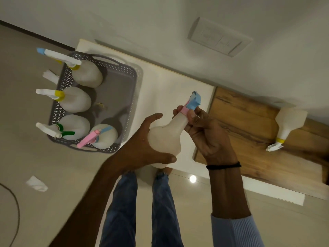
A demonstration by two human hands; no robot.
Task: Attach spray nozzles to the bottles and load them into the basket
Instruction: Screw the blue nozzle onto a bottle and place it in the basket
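My left hand (142,139) grips the round base of a white plastic bottle (167,138) held over the white table. My right hand (206,132) pinches the bottle's neck at the pink collar of a blue and pink spray nozzle (193,102) seated on top. To the left a grey perforated basket (128,86) holds several white bottles with nozzles fitted, among them one with a pink trigger (92,138), one with a green collar (62,131) and one with a yellow collar (60,95). Another bottle with a yellow collar and white nozzle (286,125) lies on the wooden surface at right.
The white table top (169,86) meets a wooden panel (249,122) on the right. A wall switch plate (219,37) is on the wall behind. A white scrap (36,183) and a dark cable (16,211) lie on the floor. My legs in jeans (142,211) stand below.
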